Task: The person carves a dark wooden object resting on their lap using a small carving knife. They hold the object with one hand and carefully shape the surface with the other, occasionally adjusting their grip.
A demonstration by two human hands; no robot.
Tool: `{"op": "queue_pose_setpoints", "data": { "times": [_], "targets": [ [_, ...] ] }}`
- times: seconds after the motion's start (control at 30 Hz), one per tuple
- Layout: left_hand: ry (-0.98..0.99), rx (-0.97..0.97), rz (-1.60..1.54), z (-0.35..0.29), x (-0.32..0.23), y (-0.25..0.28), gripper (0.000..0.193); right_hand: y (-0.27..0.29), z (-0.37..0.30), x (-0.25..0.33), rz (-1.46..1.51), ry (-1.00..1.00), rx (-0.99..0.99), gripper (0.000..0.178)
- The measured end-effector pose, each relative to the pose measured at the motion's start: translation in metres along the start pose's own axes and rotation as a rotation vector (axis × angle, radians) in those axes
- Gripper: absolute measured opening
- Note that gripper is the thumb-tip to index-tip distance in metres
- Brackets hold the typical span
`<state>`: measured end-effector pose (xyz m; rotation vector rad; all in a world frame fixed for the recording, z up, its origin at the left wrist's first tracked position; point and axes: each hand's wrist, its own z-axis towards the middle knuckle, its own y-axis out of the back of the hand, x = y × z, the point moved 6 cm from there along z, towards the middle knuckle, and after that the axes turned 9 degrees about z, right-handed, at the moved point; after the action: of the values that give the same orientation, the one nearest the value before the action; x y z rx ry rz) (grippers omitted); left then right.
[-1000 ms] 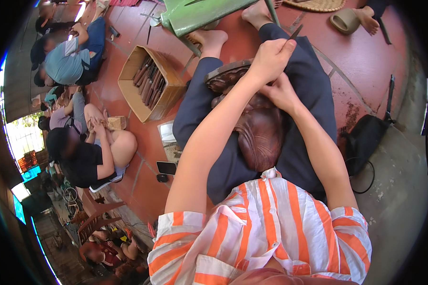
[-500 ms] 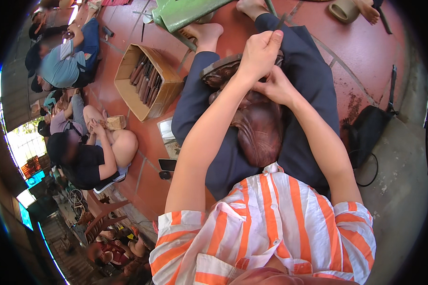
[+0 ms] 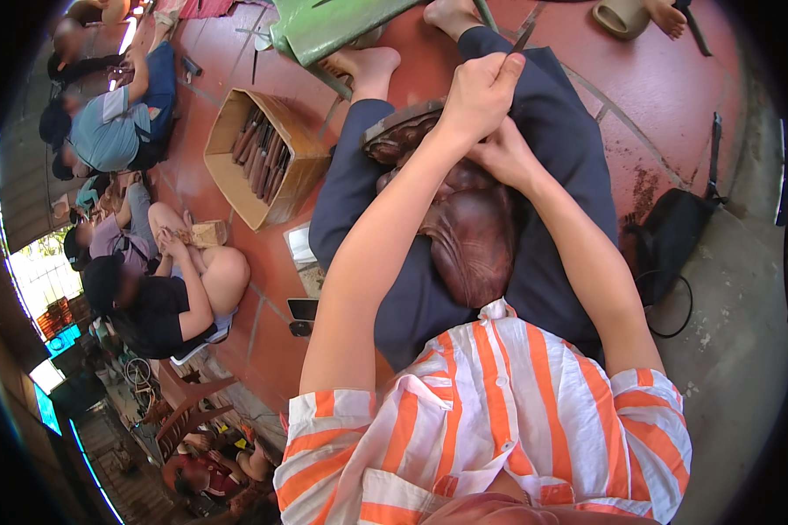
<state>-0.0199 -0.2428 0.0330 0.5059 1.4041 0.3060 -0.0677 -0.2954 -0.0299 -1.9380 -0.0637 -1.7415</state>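
A dark reddish-brown carved wooden figure (image 3: 474, 245) lies between my thighs, its rounded end toward my shirt and its wide carved base (image 3: 401, 131) away from me. Over the base, my left hand (image 3: 480, 98) is closed in a fist around a carving tool. The tool's narrow dark blade (image 3: 524, 37) sticks out past the thumb; its handle is hidden in the fist. Just below, my right hand (image 3: 504, 156) is closed against the underside of the left hand, close to the figure. What its fingers grip is hidden.
A cardboard box (image 3: 308, 179) of wooden-handled tools (image 3: 261, 157) stands left on the red tile floor. A green stool (image 3: 346, 26) is ahead, a black bag (image 3: 674, 241) right. A phone (image 3: 303, 309) lies by my left thigh. Several people sit at the left.
The blade shows longer and tilts further right beyond my left fist. Both hands stay together over the figure. The whole view has shifted slightly.
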Motion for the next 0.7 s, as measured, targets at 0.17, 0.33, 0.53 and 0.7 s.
{"op": "queue_pose_setpoints", "data": {
  "times": [0.17, 0.33, 0.53, 0.7],
  "targets": [
    [0.058, -0.034, -0.009, -0.007, 0.010, 0.008, 0.046, -0.008, -0.004, -0.003, -0.084, -0.068, 0.188, 0.019],
    [-0.123, -0.060, 0.060, 0.007, 0.002, -0.003, 0.046, 0.001, 0.001, -0.001, 0.120, 0.019, -0.013, 0.020],
    [0.093, 0.033, -0.217, -0.004, 0.016, 0.005, 0.041, -0.010, -0.002, 0.000, -0.095, -0.055, 0.150, 0.018],
    [0.006, 0.045, -0.100, 0.005, 0.008, -0.003, 0.040, -0.005, 0.000, -0.001, 0.019, 0.003, 0.049, 0.020]
  ]
}}
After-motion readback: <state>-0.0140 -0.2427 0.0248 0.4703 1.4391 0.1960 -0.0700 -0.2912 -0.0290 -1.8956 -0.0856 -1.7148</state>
